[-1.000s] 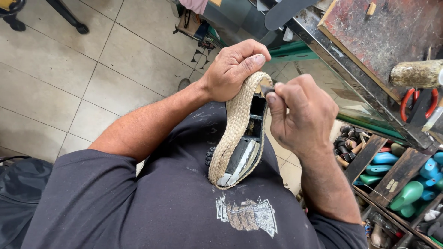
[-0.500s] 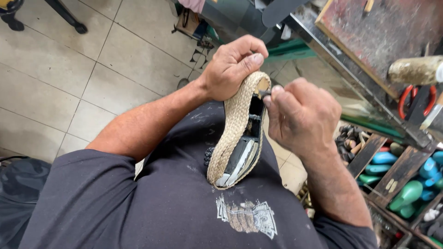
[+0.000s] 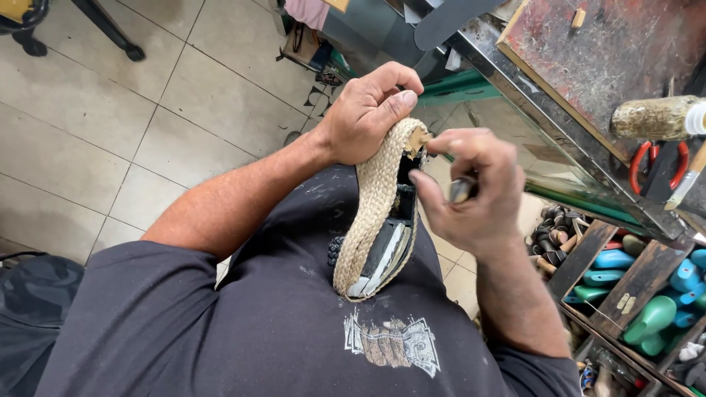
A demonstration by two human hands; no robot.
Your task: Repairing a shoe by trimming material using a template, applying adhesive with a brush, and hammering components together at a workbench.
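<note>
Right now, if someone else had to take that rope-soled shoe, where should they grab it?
Probably the free lower end of the rope-soled shoe, pinched across the braided edge from the left arm's side. The left hand already wraps the top end and the right hand crowds the open side.

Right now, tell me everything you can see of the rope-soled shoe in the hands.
The rope-soled shoe has a tan braided-rope edge around a dark, pale-striped inner part. It stands nearly on end, heel end against the dark shirt. The left hand grips its upper end, thumb along the rope. The right hand, holding a small metal tool, has its fingers at the top, where a pale patch shows.
</note>
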